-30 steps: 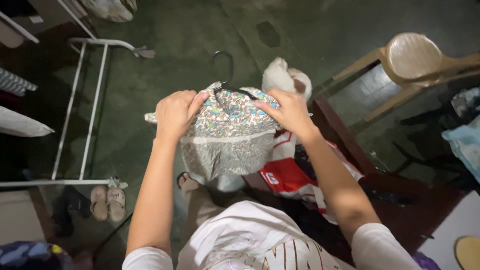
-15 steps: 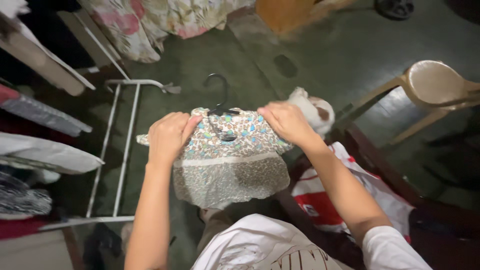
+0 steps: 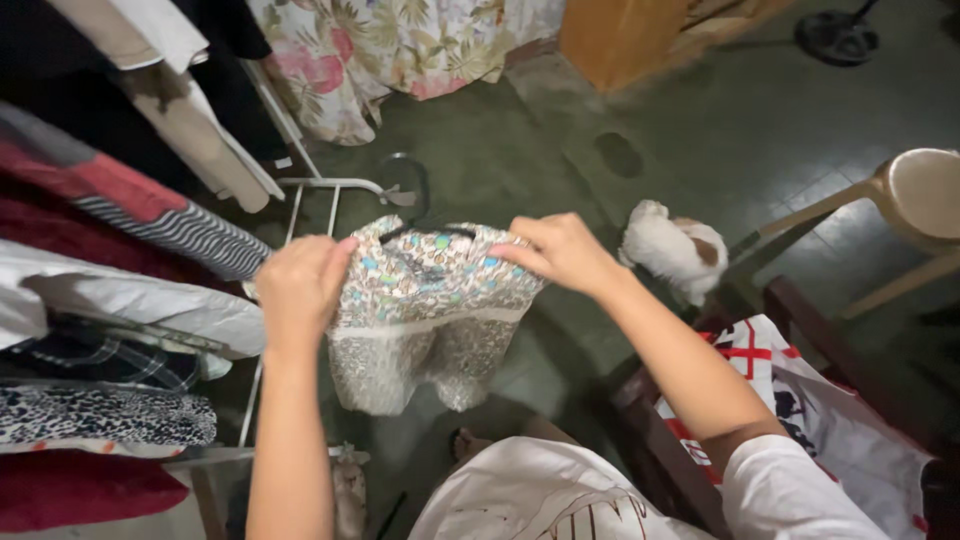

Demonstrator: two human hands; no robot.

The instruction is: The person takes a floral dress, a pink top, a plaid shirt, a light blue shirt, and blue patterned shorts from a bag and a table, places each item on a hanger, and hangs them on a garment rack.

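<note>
Green floor [image 3: 520, 150] below, patterned garment [image 3: 425, 315] on hanger [image 3: 415, 195], pinched between left hand [image 3: 300, 285] and right hand [image 3: 560, 250]

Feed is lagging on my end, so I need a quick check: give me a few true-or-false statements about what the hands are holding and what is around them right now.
1. Both hands grip the patterned garment by its top edge. True: left hand and right hand each pinch a shoulder.
2. The garment is on a dark hanger. True: its hook rises above the neckline.
3. The garment lies flat on the floor. False: it hangs in the air between the hands.
4. A small white and brown dog sits right of the right hand. True.
5. The clothes rack on the left is bare. False: it holds several garments.
</note>
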